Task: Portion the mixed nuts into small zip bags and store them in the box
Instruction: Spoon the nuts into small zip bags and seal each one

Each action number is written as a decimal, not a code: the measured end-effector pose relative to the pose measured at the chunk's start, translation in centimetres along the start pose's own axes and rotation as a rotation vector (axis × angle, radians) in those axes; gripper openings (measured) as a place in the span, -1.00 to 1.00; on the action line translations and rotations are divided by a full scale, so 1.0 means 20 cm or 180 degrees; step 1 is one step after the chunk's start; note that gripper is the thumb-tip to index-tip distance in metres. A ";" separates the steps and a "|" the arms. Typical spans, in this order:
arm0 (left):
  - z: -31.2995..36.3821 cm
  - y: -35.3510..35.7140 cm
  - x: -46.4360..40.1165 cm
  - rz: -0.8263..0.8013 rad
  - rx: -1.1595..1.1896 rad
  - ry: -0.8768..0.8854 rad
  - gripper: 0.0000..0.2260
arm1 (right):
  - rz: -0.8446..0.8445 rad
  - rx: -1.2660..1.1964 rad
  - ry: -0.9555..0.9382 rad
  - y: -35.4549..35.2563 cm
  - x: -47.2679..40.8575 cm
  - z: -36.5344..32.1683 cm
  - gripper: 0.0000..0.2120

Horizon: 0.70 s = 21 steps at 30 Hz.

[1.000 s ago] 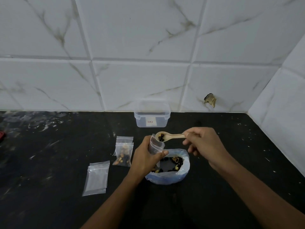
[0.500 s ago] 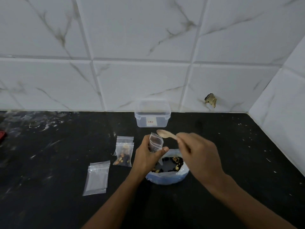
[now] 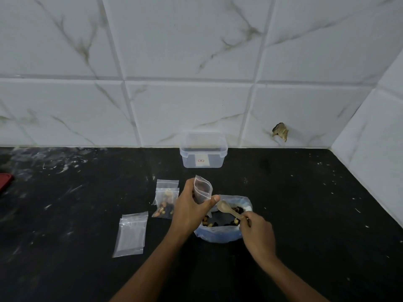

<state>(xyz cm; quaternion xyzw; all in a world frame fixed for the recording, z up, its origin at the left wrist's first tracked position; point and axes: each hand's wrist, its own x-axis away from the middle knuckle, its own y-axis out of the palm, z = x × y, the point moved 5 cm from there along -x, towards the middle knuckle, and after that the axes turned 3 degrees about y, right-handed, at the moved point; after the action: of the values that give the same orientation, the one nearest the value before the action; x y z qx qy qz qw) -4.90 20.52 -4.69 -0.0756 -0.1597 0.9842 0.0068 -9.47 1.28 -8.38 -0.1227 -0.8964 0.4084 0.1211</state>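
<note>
Spoon (image 3: 229, 210) dips toward the supply bag (image 3: 222, 234), its bowl empty, pinched at the handle end by the right hand (image 3: 257, 236). Beside it, the left hand (image 3: 189, 211) wraps thumb and fingers round a small zip bag (image 3: 202, 189), held upright above the supply bag's left rim, mouth open, something dark already inside.

To do this well, I'd judge: dig the bowl under the mixed nuts (image 3: 220, 222) rather than skim, lift level, and keep the held bag's mouth gaping directly over the supply so spills drop back in.

Compared with 1 second ago, the spoon no longer carries a load at the bag's mouth; half a second back it was tipping there, and now it has swung down to the right of the held bag. The left hand has barely moved.

Just left of the left hand lies 1 filled bag (image 3: 165, 203); further left and nearer, empty bags (image 3: 130, 234) lie flat. Beyond both hands, the box (image 3: 203, 152) sits against the wall, and I cannot tell whether it is lidded.
</note>
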 end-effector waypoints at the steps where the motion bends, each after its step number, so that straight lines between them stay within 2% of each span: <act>1: 0.00 0.00 0.00 -0.0007 0.0000 0.0009 -0.56 | -0.0018 0.0000 0.0012 0.00 0.01 0.01 -0.88; 16: 0.03 0.01 0.03 0.0003 0.0076 -0.0028 -0.56 | 0.0034 0.0488 0.0181 0.00 0.08 0.04 -0.83; 21: 0.03 0.01 0.03 -0.0017 0.0077 -0.0020 -0.56 | 0.0103 0.0901 -0.0057 0.00 0.08 0.00 -0.83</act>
<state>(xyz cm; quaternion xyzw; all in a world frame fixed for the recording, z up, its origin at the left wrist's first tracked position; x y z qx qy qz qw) -5.60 20.10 -4.28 -0.0720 -0.1480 0.9863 0.0097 -10.99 1.83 -8.18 -0.1152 -0.8287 0.5337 0.1226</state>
